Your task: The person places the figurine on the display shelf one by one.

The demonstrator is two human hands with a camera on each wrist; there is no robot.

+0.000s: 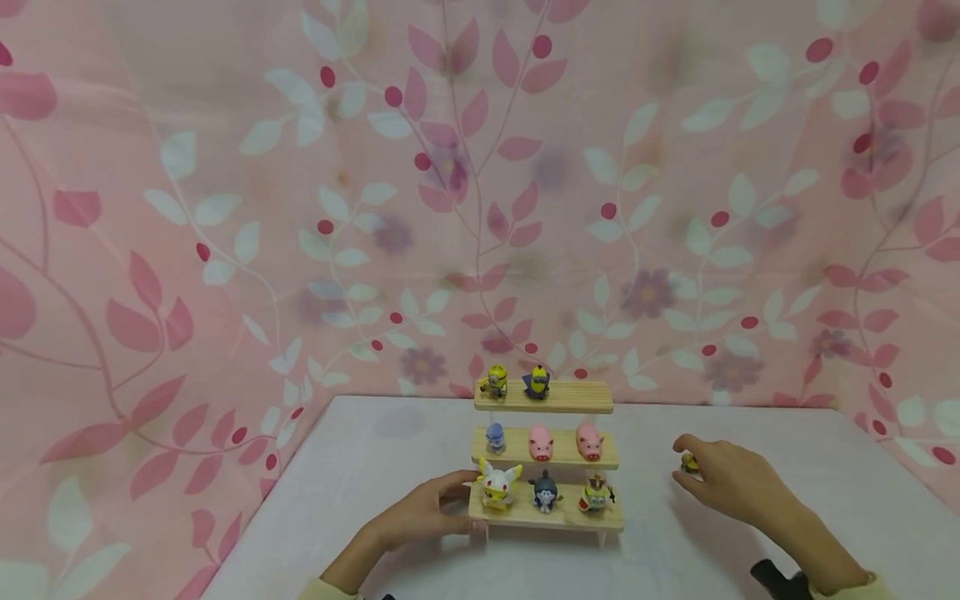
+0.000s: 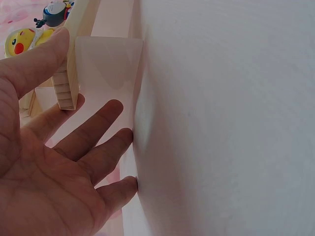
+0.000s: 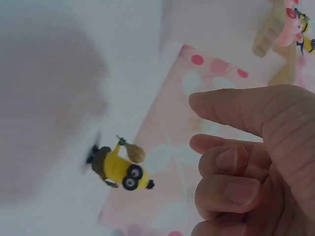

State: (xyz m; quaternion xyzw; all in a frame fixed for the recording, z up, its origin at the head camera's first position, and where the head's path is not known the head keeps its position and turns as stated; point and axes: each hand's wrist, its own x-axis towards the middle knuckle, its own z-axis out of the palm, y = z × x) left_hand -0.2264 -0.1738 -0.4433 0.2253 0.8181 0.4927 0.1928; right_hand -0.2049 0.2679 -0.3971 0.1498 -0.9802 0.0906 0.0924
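Note:
My left hand (image 1: 420, 512) holds the left end of the bottom board of a three-tier wooden display shelf (image 1: 555, 521). In the left wrist view, the thumb lies at one edge of the board and a fingertip at the other, while the remaining fingers spread near the tabletop. My right hand (image 1: 738, 479) reaches toward a yellow minion figurine (image 3: 117, 167) that stands on the table. A gap separates thumb and forefinger, and the right wrist view has the figurine apart from them. Its other fingers are bent. The figurine carries a small brown object.
On the top tier stand two minion figurines (image 1: 537, 382). The middle tier bears a blue figurine (image 1: 495, 437) and two pink pigs (image 1: 541, 444). A white-and-yellow figurine (image 1: 498, 485), a dark grey one (image 1: 545, 493) and a crowned one (image 1: 597, 494) occupy the bottom tier. Behind the white table (image 1: 375, 433) hangs floral cloth.

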